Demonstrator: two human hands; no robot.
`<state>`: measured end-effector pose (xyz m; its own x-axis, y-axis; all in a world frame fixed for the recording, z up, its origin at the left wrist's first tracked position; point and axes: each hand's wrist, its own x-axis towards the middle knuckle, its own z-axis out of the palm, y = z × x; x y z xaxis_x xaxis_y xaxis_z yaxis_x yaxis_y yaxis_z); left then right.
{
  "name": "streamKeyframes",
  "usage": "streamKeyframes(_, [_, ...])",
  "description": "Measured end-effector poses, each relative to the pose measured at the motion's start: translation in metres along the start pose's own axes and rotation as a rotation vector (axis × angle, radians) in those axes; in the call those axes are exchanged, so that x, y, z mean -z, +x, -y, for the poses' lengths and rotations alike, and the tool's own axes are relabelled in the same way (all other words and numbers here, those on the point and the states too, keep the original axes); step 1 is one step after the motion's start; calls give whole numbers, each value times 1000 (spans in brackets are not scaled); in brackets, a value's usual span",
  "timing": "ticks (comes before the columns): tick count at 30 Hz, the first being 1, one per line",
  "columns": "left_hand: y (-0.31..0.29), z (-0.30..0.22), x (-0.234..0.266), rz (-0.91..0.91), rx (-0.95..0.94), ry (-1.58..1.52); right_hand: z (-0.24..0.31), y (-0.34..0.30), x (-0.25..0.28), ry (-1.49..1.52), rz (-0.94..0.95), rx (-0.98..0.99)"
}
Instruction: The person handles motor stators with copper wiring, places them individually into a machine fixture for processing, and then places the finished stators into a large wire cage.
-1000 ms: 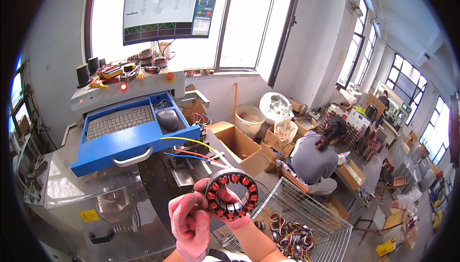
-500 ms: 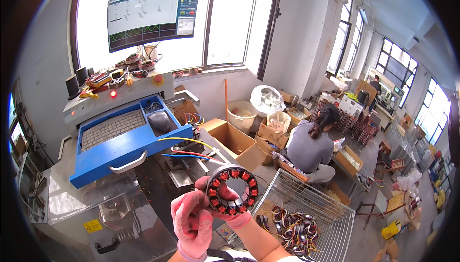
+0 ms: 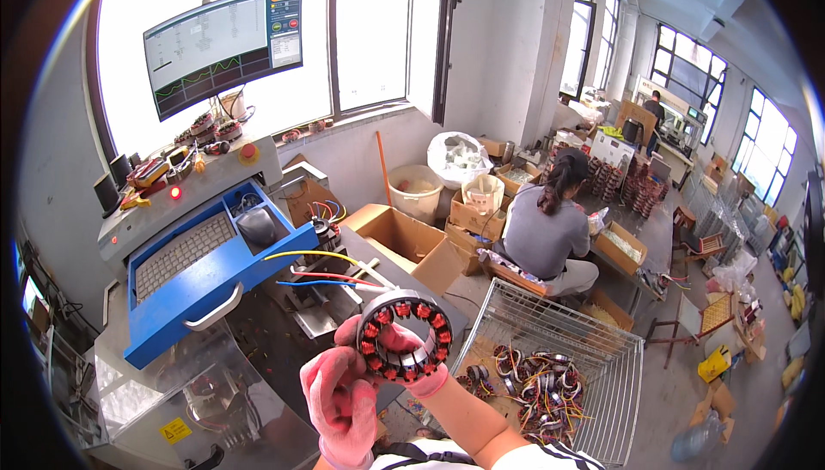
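A motor stator [image 3: 443, 332], a dark ring with red windings on its inner teeth, is held up in front of me. Yellow, red and blue lead wires [image 3: 331, 274] run from its upper left side through a white sleeve. Behind and inside the ring, my right hand [image 3: 421, 377], in a pink glove, grips it; part of that hand is hidden by the ring. My left hand [image 3: 339, 401], also in a pink glove, is closed against the ring's lower left, fingers bent together. What it pinches, if anything, is hidden.
At left stands a machine with a blue keyboard drawer [image 3: 193, 285], below a monitor [image 3: 225, 49]. A wire basket [image 3: 632, 384] with several stators sits at lower right. Beyond are an open cardboard box [image 3: 404, 242], a bucket [image 3: 415, 199] and a seated person [image 3: 541, 234].
The view has turned slightly right, so the machine and monitor now lie farther left. Both hands and the stator keep nearly the same pose, with the ring slightly tilted.
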<state>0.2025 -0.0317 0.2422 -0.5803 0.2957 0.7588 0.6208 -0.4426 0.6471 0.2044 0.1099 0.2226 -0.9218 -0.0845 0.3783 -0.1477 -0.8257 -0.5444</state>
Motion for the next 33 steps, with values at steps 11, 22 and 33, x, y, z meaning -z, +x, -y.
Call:
streamKeyframes(11, [0, 9, -6, 51, -25, -22, -6, 0, 20, 487, 332, 13])
streamKeyframes(22, [-5, 9, -8, 46, -2, 12, 14, -13, -18, 157, -102, 52])
streamKeyframes(33, [-10, 11, -14, 47, -11, 0, 22, -19, -3, -65, -26, -7])
